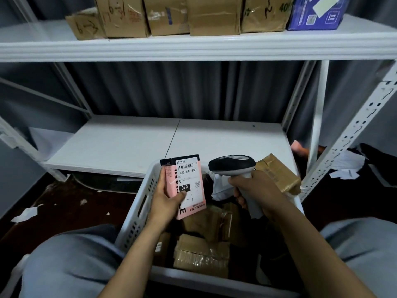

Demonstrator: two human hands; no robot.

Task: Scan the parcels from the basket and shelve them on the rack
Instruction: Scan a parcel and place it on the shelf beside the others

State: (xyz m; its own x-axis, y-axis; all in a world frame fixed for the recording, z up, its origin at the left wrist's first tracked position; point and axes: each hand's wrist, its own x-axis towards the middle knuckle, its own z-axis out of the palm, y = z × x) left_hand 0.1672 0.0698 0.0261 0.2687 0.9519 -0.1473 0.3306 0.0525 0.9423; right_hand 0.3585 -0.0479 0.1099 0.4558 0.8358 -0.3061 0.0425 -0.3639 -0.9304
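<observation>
Over the white basket [137, 209], between the person's knees, we see both hands raised and both full. The left hand [166, 197] holds a pink parcel [189, 186] upright by its lower left corner. The thumb lies flat across the face just under the black "070" tag, and the fingers curl round the left edge to the back. The grip is narrow, only as wide as the slim box is thick. The parcel's white label [187, 168], reading "070-070-A80", faces the camera.

The right hand [255, 190] is wrapped tight round the pale handle of a scanner [233, 165], fingers closed all the way round. The scanner's dark head sits above the fist, just beside the parcel's upper right corner but apart from it. We cannot tell whether a finger is on the trigger, since the hand hides it.

Inside the basket lie brown taped parcels [202, 259]. What looks like a crumpled white bag [221, 188] sits under the scanner, and another brown parcel [279, 173] is tilted at the far right corner.

Behind the basket stands the white rack [129, 145], its lower shelf just beyond the rim. The upper shelf carries a row of cardboard boxes [169, 16] and a blue box [313, 14]. Paper scraps [23, 214] lie on the dark floor.
</observation>
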